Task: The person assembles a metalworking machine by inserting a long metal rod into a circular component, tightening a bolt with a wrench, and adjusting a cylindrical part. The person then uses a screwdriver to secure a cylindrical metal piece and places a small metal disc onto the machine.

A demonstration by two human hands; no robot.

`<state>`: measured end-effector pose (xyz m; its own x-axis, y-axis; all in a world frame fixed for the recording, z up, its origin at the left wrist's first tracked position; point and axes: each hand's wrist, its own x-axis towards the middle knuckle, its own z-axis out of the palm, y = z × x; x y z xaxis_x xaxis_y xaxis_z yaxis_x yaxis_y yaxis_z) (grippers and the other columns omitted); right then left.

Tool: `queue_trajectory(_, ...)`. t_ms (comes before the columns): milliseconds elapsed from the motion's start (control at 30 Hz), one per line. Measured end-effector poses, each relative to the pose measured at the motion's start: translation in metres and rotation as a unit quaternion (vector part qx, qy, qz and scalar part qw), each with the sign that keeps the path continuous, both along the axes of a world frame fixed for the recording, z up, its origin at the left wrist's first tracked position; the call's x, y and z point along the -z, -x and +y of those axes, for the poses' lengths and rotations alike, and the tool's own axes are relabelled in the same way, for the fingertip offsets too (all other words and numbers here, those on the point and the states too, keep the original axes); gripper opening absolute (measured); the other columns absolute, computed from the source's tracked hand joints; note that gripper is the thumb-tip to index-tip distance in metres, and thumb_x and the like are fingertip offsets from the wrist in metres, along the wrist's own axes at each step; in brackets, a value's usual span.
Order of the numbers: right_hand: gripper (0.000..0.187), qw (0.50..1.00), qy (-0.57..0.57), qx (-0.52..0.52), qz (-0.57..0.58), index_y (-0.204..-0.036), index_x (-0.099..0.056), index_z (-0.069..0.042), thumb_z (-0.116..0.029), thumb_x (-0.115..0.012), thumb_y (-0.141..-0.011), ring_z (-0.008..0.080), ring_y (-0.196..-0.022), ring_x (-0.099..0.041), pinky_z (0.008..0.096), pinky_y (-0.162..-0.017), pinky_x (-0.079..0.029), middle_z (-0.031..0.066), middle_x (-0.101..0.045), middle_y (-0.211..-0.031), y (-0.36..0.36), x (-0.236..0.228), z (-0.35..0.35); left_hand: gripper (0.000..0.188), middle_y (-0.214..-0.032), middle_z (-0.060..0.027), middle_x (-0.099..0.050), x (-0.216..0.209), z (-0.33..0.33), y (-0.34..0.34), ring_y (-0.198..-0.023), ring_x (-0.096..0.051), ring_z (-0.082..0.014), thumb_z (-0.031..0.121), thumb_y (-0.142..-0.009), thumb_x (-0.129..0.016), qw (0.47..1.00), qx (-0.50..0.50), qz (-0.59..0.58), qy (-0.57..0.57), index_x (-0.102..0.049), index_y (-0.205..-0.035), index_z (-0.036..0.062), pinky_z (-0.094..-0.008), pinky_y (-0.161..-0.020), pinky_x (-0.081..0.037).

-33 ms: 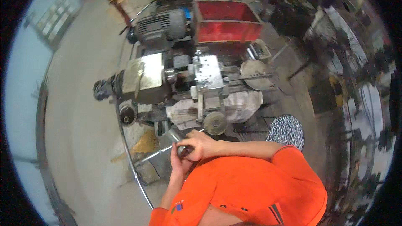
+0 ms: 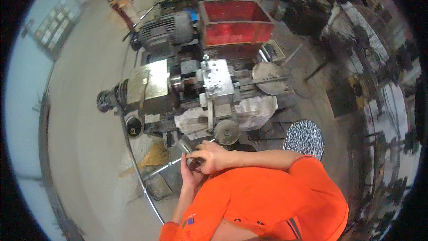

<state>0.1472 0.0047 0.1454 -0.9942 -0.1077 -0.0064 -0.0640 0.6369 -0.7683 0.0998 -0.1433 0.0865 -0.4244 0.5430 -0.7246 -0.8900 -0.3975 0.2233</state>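
Observation:
My two hands meet just in front of a grey metalworking machine (image 2: 214,85). My right hand (image 2: 213,154) lies on top, fingers curled over a small dark round part (image 2: 194,164). My left hand (image 2: 189,176) cups the same part from below. A thin metal rod (image 2: 162,167) runs from the hands down to the left. The machine's round handwheel (image 2: 226,131) is just above my right hand. Both sleeves are orange.
A red metal bin (image 2: 234,22) and a grey motor (image 2: 167,29) stand behind the machine. A white sack (image 2: 256,109) lies against its front, and a black-and-white patterned round object (image 2: 304,138) sits to the right. A long curved rod (image 2: 136,165) crosses the concrete floor at left.

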Motion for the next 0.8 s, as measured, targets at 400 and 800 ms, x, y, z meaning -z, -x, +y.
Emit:
queue_trajectory(400, 0.037, 0.941, 0.076, 0.328, 0.024, -0.098, -0.066, -0.001, -0.008, -0.058, -0.063, 0.0132, -0.083, -0.061, 0.0272, -0.076, -0.049, 0.0074, -0.068, -0.091, -0.054, -0.008, 0.383, 0.050, -0.087, -0.0196, -0.063, 0.015, 0.046, 0.060, -0.062, -0.056, -0.0254, 0.047, -0.082, -0.055, 0.983, -0.060, 0.076, 0.158, -0.053, -0.107, 0.0029, -0.0331, -0.054, -0.046)
queue_trajectory(800, 0.062, 0.790, -0.053, 0.610, -0.038, -0.121, -0.055, -0.007, -0.027, -0.063, -0.063, 0.0221, -0.098, -0.061, 0.0305, -0.081, -0.047, 0.0146, -0.061, -0.112, 0.036, 0.193, 0.820, 0.038, -0.086, -0.0088, -0.061, -0.025, 0.142, 0.013, -0.073, -0.058, -0.0220, 0.039, -0.076, -0.067, 0.894, -0.180, 0.114, 0.395, -0.054, -0.101, 0.0139, -0.0307, -0.058, -0.045)
